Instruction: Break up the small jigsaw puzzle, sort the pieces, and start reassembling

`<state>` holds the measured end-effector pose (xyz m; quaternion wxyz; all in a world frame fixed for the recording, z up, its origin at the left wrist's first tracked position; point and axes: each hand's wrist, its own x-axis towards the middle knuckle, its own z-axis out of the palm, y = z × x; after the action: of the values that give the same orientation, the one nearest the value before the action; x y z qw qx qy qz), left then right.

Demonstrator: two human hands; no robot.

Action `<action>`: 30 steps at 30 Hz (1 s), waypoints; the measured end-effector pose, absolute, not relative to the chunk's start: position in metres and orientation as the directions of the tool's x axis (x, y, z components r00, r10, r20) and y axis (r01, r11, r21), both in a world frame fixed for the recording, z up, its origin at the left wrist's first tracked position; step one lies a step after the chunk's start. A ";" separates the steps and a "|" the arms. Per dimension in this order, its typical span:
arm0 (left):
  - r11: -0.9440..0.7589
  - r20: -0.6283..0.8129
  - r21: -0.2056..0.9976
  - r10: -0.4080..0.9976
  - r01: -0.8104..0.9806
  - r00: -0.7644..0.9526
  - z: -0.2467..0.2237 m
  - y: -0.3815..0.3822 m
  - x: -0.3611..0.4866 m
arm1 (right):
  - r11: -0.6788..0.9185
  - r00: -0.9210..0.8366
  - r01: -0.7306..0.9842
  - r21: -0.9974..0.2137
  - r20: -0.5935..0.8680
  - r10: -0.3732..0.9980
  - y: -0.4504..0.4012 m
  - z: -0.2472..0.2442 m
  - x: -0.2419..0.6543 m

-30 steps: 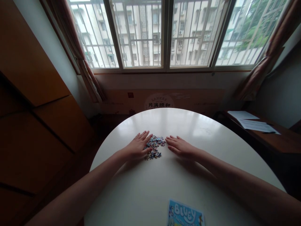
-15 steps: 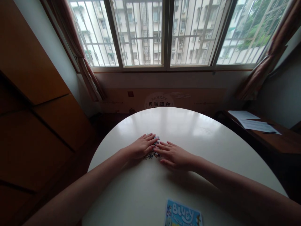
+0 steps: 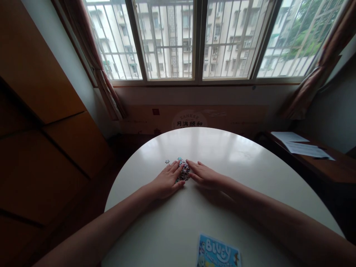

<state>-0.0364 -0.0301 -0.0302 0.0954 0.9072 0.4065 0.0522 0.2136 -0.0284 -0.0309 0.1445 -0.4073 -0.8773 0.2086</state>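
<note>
A small pile of multicoloured jigsaw pieces [image 3: 184, 172] lies on the white round table [image 3: 155, 237], between my two hands. My left hand [image 3: 166, 180] rests against the pile's left side, its fingers spread and partly over the pieces. From the right, my right hand [image 3: 204, 175] touches the pile's edge with fingers apart. One loose piece [image 3: 167, 161] lies just beyond my left fingers. Neither hand grips anything that shows. Some of the pieces are hidden under the fingers.
A blue "Bluey" packet [image 3: 219, 253] lies at the near side of the table. Papers [image 3: 304, 148] and a dark pen are on a brown desk [image 3: 336, 168] at the right. Wooden cabinets [image 3: 55, 159] stand on the left; a barred window is ahead.
My left hand has shifted slightly left and towards me, uncovering more of the pile and a loose piece. My right hand has moved a little away from me, to the pile's right edge.
</note>
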 end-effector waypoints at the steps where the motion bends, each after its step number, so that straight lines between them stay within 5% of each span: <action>1: -0.638 0.043 0.256 0.758 0.726 0.651 -0.031 -0.027 -0.037 | 0.574 -0.618 0.653 -0.494 0.092 0.781 -0.027 -0.032 0.212; 4: -0.582 0.177 0.428 0.804 0.692 0.567 -0.029 -0.007 -0.051 | 0.556 -0.586 0.663 -0.502 0.113 0.802 -0.027 -0.036 0.215; 7: -0.449 0.384 0.667 0.891 0.594 0.242 -0.025 0.020 -0.078 | 0.556 -0.577 0.697 -0.453 0.107 0.810 -0.031 -0.035 0.213; 9: -0.288 0.368 0.860 0.922 0.420 -0.123 -0.024 0.036 -0.094 | 0.562 -0.581 0.726 -0.396 0.085 0.810 -0.030 -0.033 0.204; 12: -0.184 0.287 0.935 0.894 0.303 -0.344 -0.027 0.046 -0.107 | 0.572 -0.592 0.745 -0.344 0.055 0.804 -0.023 -0.028 0.182; 20: -0.351 0.397 0.887 0.911 0.301 -0.109 -0.033 0.029 -0.107 | 0.640 -0.661 0.677 -0.363 0.081 0.746 0.013 -0.021 0.134; 26: -0.345 0.431 0.825 0.896 0.448 -0.104 -0.033 0.029 -0.117 | 0.717 -0.729 0.563 -0.411 0.162 0.666 0.029 -0.018 0.115; 30: -0.413 0.421 0.719 0.899 0.559 0.121 -0.030 0.028 -0.115 | 0.688 -0.684 0.560 -0.461 0.212 0.698 0.011 -0.017 0.133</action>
<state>-0.1148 0.0276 -0.0304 0.1978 0.7222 0.5045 0.4298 0.1328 0.0113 -0.0170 0.1890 -0.3499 -0.8991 0.1829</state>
